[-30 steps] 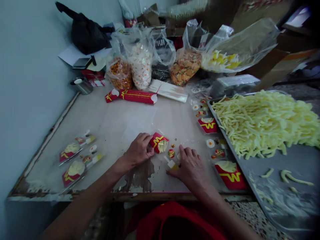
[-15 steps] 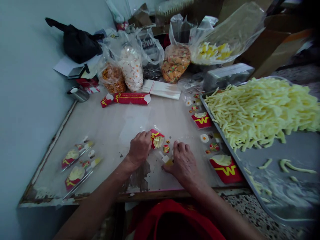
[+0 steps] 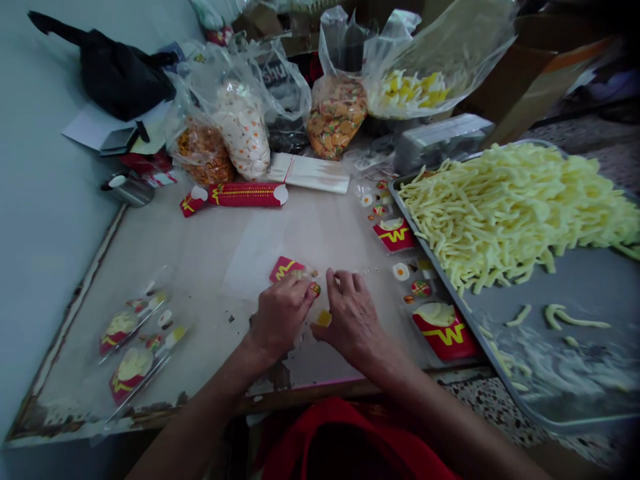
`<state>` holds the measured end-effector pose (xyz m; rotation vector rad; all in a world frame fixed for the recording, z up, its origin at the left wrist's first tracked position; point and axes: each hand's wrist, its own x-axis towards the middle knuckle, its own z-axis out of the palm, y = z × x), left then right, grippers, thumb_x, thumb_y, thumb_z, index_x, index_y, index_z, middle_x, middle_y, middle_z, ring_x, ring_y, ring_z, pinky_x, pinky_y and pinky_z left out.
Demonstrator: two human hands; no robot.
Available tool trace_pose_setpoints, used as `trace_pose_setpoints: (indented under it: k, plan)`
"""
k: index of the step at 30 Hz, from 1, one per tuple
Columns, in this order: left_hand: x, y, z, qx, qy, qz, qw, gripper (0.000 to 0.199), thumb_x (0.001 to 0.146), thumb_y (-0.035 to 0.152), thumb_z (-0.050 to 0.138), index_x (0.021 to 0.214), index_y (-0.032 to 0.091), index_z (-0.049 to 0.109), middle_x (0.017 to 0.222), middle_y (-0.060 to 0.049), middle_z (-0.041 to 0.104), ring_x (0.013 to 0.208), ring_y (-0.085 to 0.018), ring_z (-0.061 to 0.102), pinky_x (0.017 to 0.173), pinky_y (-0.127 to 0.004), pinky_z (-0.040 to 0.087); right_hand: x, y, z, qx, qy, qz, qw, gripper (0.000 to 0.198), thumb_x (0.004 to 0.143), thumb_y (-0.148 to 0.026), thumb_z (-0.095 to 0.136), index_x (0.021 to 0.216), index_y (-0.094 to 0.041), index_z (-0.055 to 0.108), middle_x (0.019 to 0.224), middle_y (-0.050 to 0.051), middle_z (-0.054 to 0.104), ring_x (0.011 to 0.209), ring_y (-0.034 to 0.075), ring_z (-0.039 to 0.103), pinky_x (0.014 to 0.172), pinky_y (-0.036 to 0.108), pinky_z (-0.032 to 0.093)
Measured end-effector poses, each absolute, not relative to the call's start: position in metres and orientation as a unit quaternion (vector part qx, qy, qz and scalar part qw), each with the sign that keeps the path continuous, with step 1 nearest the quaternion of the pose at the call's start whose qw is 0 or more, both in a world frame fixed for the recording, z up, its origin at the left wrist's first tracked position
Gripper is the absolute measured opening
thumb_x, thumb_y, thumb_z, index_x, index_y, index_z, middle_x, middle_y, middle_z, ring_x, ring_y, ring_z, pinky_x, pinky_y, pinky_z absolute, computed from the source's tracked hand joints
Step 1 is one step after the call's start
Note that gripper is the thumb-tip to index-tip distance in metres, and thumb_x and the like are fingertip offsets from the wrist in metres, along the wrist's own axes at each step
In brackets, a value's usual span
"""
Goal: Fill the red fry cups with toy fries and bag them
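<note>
My left hand [image 3: 283, 313] is closed over a clear plastic bag, thumb and fingers pinched together beside a small round red-and-green piece [image 3: 315, 289] in it. Just beyond those fingers lies the bag's small red fries carton [image 3: 286, 268] with a yellow zigzag mark; its pale fries are mostly hidden by the hand. My right hand [image 3: 353, 313] rests at the bag's right side, fingers bent downward and thumb spread away from them. A small yellow piece [image 3: 324, 318] shows next to that thumb. The bag's film is hard to make out against the table.
Two filled bags [image 3: 131, 367] lie at the left, more filled bags with red cartons [image 3: 445, 331] at the right. A metal tray [image 3: 510, 360] heaped with pale fries [image 3: 515, 213] overlaps the table's right side. Stacked red cartons [image 3: 247, 195] and bags of small pieces [image 3: 336, 117] line the back.
My left hand has moved off the red carton's edge and rightward to the round piece, closer to my right hand. The carton now lies slightly further left. The whole view has shifted too.
</note>
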<state>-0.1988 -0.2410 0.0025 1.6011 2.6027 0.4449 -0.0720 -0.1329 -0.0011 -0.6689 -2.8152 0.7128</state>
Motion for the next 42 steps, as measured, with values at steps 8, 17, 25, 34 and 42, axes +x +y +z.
trace_pose_setpoints:
  k: [8, 17, 25, 34, 42]
  plan:
    - [-0.22, -0.242, 0.005, 0.377, 0.886, 0.266, 0.038, 0.013, 0.088, 0.022, 0.06, 0.08, 0.022, 0.07, 0.081, 0.0, 0.073, 0.069, -0.013, 0.061, 0.068, -0.025, 0.043, -0.058, -0.121, -0.027, -0.315, -0.489, 0.813, 0.001, 0.057, 0.076, -0.06, 0.073, 0.109, -0.014, 0.069, 0.083, 0.004, 0.065, 0.053, 0.007, 0.045, 0.048, 0.023, 0.032]
    - [-0.15, -0.251, 0.016, 0.351, 0.865, 0.344, 0.1, 0.016, 0.092, 0.02, 0.054, 0.082, 0.023, 0.066, 0.083, -0.002, 0.072, 0.074, -0.015, 0.063, 0.07, -0.029, 0.047, -0.085, -0.148, -0.03, -0.284, -0.443, 0.85, -0.008, 0.046, 0.071, -0.059, 0.078, 0.064, -0.016, 0.061, 0.044, -0.007, 0.045, 0.032, 0.004, 0.029, 0.035, 0.021, 0.016]
    - [-0.176, -0.373, 0.037, 0.442, 0.877, 0.187, 0.037, 0.083, 0.074, 0.045, 0.083, 0.148, 0.034, 0.046, 0.145, -0.012, 0.053, 0.135, -0.035, 0.048, 0.115, -0.053, 0.037, -0.123, -0.157, -0.014, -0.116, -0.521, 0.813, -0.234, 0.039, 0.084, -0.054, 0.071, 0.074, -0.016, 0.067, 0.042, -0.009, 0.041, 0.032, 0.003, 0.02, 0.035, 0.023, 0.009]
    - [-0.241, -0.463, -0.025, 0.286, 0.954, 0.022, 0.086, 0.088, 0.067, 0.045, 0.08, 0.147, 0.028, 0.046, 0.134, -0.013, 0.056, 0.123, -0.035, 0.056, 0.105, -0.048, 0.046, -0.166, -0.202, -0.032, -0.178, -0.738, 0.648, -0.058, 0.025, 0.093, -0.037, 0.059, 0.103, -0.018, 0.073, 0.095, 0.005, 0.075, 0.052, 0.01, 0.06, 0.052, 0.024, 0.042]
    - [-0.338, -0.285, 0.0, 0.274, 0.959, 0.056, -0.033, 0.052, 0.092, 0.053, 0.055, 0.126, 0.014, 0.063, 0.12, -0.018, 0.066, 0.11, -0.033, 0.06, 0.092, -0.04, 0.046, -0.028, -0.096, 0.014, -0.232, -0.948, 0.215, 0.025, 0.023, 0.098, -0.034, 0.056, 0.087, -0.022, 0.072, 0.086, 0.004, 0.072, 0.079, 0.021, 0.068, 0.068, 0.03, 0.041]
